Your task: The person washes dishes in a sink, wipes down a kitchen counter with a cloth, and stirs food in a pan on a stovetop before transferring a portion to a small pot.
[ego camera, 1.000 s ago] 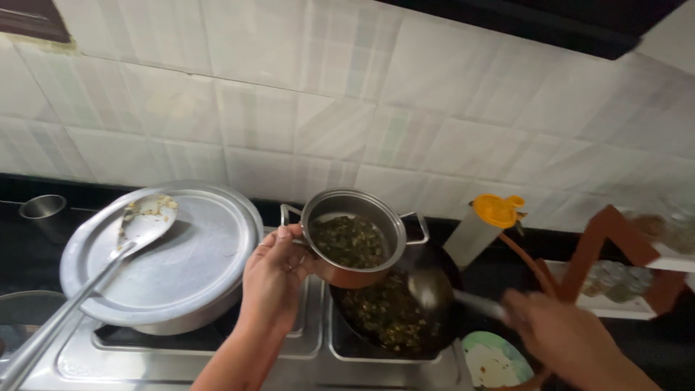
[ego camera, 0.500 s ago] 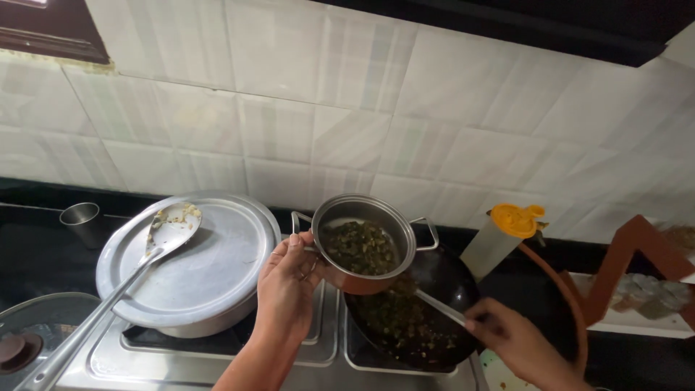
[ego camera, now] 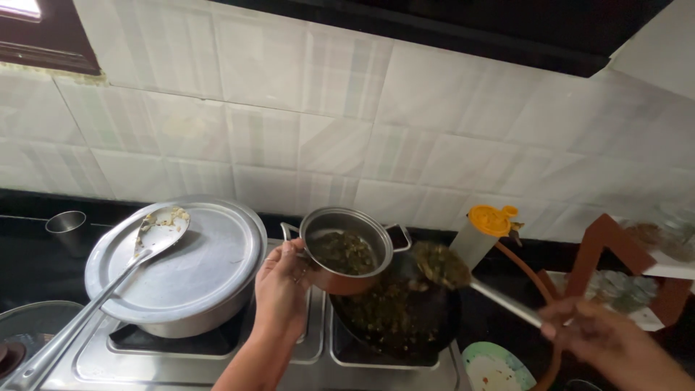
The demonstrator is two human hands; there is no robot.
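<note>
Over the stove, the left hand gripped the small pot by its handle, tilted above the dark pan. The right hand, clenched on a ladle, had lifted a heap of greens from pan toward pot. A lidded pot stood left; white tiles behind.

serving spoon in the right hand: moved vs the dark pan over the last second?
Yes. The spoon has lifted out of the dark pan and, loaded with greens, now sits beside the small pot's rim.
</note>
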